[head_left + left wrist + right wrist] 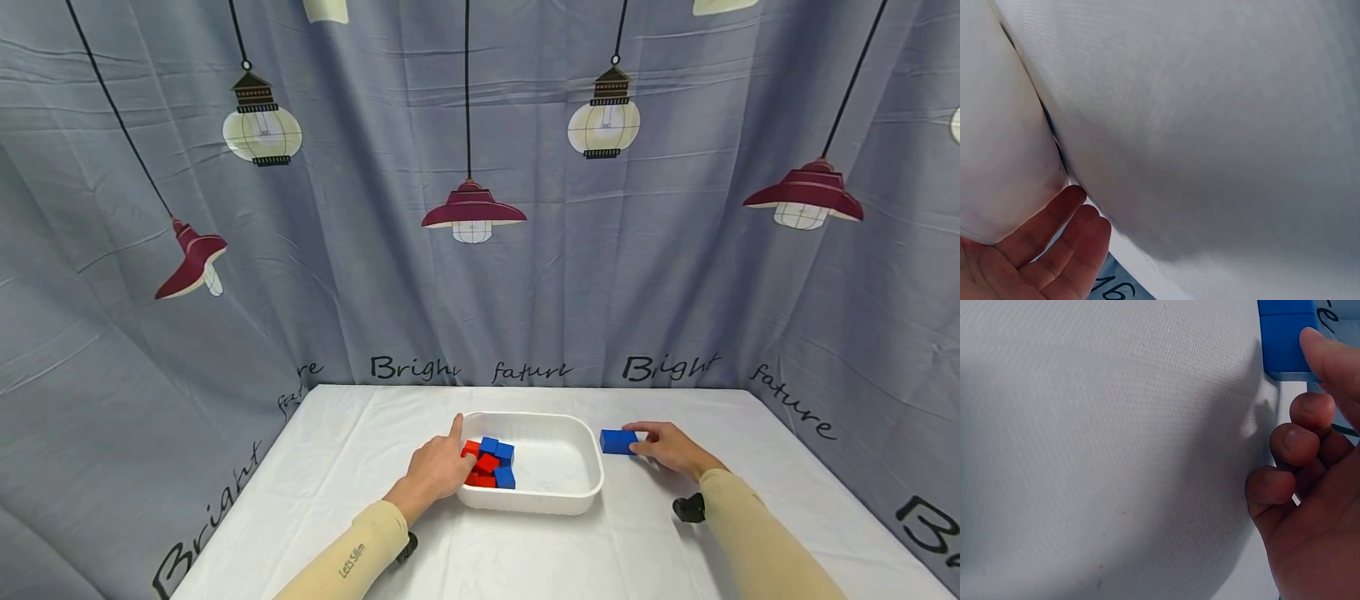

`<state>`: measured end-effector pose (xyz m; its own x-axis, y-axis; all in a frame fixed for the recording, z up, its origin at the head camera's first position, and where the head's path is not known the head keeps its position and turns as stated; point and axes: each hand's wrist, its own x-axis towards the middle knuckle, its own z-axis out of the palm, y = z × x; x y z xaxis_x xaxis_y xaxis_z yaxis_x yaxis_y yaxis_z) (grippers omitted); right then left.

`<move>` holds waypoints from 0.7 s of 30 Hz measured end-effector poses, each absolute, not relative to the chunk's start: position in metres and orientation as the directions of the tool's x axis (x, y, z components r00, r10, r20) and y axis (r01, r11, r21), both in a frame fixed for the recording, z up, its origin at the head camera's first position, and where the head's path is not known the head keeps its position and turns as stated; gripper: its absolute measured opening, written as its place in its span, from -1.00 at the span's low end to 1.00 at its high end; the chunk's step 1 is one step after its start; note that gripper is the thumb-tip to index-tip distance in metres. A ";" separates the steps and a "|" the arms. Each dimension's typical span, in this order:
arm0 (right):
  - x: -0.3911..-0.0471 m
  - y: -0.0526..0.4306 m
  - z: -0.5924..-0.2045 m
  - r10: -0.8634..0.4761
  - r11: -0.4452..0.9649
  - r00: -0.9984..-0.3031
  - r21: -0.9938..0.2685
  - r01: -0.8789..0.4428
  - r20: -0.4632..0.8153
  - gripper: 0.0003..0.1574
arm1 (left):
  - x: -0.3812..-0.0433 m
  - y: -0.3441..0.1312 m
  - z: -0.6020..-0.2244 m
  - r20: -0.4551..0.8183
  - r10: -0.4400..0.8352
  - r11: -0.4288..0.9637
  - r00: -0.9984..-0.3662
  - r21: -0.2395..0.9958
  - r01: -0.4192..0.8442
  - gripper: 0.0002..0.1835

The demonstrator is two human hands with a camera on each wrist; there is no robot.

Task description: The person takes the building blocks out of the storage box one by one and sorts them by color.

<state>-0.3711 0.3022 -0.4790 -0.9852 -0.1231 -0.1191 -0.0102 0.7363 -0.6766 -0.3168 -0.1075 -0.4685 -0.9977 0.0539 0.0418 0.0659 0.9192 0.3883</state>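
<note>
A white plastic tray (528,500) sits on the table, with several red and blue blocks (489,463) gathered at its left end. My left hand (437,468) grips the tray's left side, thumb over the rim near the blocks and index finger stretched along the edge. In the left wrist view, fingers (1063,247) lie against the tray's outer wall (1007,125). To the right of the tray, my right hand (670,446) pinches blue blocks (617,442) between thumb and index finger. A seam crosses the blue surface in the right wrist view, and the other fingers (1294,447) are curled below.
A white cloth covers the table (540,554). Behind it hangs a grey-blue curtain (510,300) printed with lamps and lettering. Dark wrist devices (688,508) sit at both beige sleeves (750,533).
</note>
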 end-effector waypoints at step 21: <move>-0.369 0.292 -0.459 -0.116 0.691 -0.990 -0.723 -0.024 -0.077 -0.21 | -0.315 -0.109 -0.469 0.056 0.066 0.913 -0.996 0.399 0.083 -0.17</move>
<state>-0.3694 0.2924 -0.4595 -0.9903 -0.1158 -0.0772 -0.0244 0.6906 -0.7228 -0.3155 -0.1088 -0.4687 -0.9962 0.0660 0.0563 0.0830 0.9133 0.3987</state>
